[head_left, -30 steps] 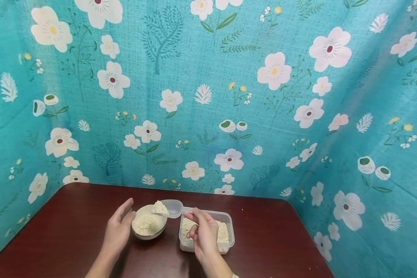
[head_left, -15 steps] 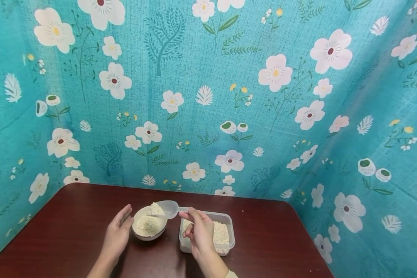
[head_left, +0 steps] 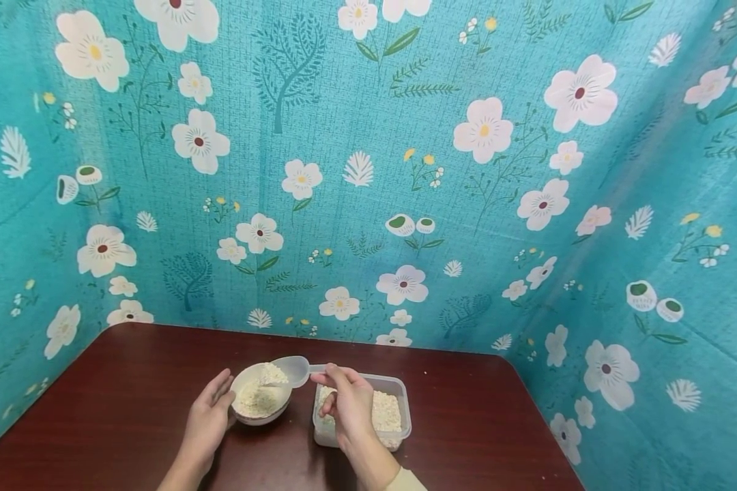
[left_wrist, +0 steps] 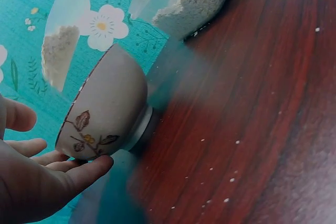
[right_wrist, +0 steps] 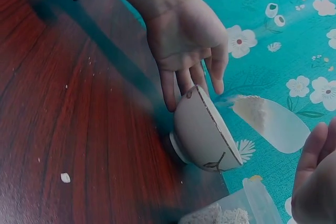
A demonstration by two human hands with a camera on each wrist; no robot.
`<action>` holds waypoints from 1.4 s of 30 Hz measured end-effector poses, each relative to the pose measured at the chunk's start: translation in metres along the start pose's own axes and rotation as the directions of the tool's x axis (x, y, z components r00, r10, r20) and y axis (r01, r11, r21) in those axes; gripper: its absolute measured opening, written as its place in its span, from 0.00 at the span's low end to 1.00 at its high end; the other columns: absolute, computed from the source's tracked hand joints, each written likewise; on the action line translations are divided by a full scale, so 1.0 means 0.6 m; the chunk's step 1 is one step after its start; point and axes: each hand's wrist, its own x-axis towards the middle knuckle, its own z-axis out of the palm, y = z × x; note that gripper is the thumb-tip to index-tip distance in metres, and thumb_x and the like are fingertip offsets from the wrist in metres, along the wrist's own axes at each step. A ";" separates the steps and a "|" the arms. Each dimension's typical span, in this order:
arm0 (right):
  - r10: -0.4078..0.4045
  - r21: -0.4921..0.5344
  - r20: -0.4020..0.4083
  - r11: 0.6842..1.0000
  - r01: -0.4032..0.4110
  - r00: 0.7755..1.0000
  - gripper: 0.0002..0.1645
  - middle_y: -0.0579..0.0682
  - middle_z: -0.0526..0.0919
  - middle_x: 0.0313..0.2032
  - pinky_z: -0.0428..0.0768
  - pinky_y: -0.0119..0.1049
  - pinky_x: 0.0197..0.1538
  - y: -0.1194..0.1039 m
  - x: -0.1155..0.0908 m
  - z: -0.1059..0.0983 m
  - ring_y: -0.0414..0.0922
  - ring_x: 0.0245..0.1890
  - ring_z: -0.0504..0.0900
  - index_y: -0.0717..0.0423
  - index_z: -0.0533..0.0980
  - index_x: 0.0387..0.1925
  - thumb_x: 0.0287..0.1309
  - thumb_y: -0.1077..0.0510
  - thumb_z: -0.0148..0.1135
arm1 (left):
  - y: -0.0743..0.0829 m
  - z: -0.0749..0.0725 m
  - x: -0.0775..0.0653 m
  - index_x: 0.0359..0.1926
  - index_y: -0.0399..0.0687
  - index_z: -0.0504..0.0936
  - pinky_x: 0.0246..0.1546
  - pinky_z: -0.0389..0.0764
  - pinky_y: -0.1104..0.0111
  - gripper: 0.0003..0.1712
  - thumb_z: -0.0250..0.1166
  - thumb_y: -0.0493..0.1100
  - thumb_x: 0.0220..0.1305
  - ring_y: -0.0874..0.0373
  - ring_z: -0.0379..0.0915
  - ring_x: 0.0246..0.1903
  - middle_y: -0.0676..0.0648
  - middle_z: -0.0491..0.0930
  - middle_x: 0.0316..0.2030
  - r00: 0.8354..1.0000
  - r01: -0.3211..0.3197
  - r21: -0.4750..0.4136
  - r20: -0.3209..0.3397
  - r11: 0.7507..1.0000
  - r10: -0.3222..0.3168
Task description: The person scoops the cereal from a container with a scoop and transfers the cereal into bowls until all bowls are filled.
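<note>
- My right grip (head_left: 353, 406): thumb and forefinger pinching the scoop's handle, beside the tub's near-left part; partly cut off in the right wrist view.
- My left grip (head_left: 205, 416): fingers spread, fingertips touching the outer wall of the bowl; nothing clasped.
- Tub (head_left: 407, 409), clear, rectangular: on the surface, right of the bowl, holding pale flakes (head_left: 385, 412); part of its contents hidden behind my right grip.
- Bowl (head_left: 259, 421), pale, footed, dark-rimmed, with a painted leaf sprig: on the surface, holding a mound of the same flakes (head_left: 256, 404). Its inside is hidden in the left wrist view.
- Scoop (head_left: 296, 372), translucent: above the bowl's far right rim, tilted, flakes (head_left: 273, 374) gathered at its tip. Whether any are falling is hard to make out.
- Differences from one second ago: scoop farther left over the bowl; my left fingertips lower along the bowl's side.
- Surface (head_left: 467, 402), dark red-brown wood, with stray pale crumbs (right_wrist: 65, 178).
- Hanging cloth (head_left: 356, 256), teal, flower-printed, behind all; cut off at the top.
</note>
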 end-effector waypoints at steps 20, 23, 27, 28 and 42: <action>-0.137 -0.179 0.109 0.972 0.155 0.985 0.12 0.66 0.87 0.33 0.71 0.25 0.10 -0.003 0.010 0.014 0.36 0.05 0.69 0.71 0.81 0.38 0.65 0.61 0.64 | -0.022 0.003 0.003 0.79 0.38 0.46 0.63 0.72 0.47 0.34 0.37 0.30 0.74 0.35 0.49 0.72 0.26 0.46 0.75 0.999 0.034 0.019 0.005 0.999 -0.034; -0.177 -0.236 0.152 0.949 0.210 0.972 0.12 0.66 0.87 0.33 0.71 0.25 0.10 -0.008 0.008 0.017 0.36 0.06 0.69 0.70 0.82 0.38 0.65 0.60 0.65 | -0.020 0.004 0.003 0.79 0.37 0.45 0.64 0.70 0.45 0.34 0.37 0.30 0.74 0.34 0.49 0.72 0.26 0.46 0.75 1.000 0.030 0.021 0.008 0.999 -0.030; -0.253 -0.334 0.232 0.886 0.321 0.939 0.10 0.58 0.88 0.30 0.72 0.26 0.11 -0.016 0.006 0.020 0.38 0.06 0.69 0.63 0.84 0.36 0.65 0.57 0.67 | -0.017 0.005 0.004 0.79 0.36 0.45 0.64 0.68 0.43 0.34 0.36 0.30 0.74 0.33 0.47 0.73 0.25 0.45 0.75 1.000 0.019 0.022 0.009 1.000 -0.019; -0.278 -0.352 0.259 0.865 0.358 0.925 0.10 0.57 0.88 0.30 0.72 0.26 0.11 -0.017 0.006 0.021 0.38 0.06 0.70 0.61 0.84 0.36 0.65 0.57 0.67 | -0.017 0.005 0.004 0.79 0.36 0.45 0.64 0.68 0.43 0.34 0.36 0.30 0.74 0.33 0.47 0.73 0.25 0.45 0.75 1.000 0.018 0.024 0.009 1.000 -0.018; -0.544 -0.430 0.695 0.210 0.878 0.470 0.05 0.43 0.87 0.29 0.72 0.16 0.23 -0.026 -0.005 0.022 0.25 0.18 0.67 0.55 0.85 0.35 0.66 0.60 0.66 | -0.014 0.003 0.003 0.79 0.35 0.44 0.65 0.68 0.46 0.34 0.36 0.29 0.74 0.34 0.46 0.73 0.24 0.44 0.74 1.000 0.010 0.012 0.017 1.000 -0.010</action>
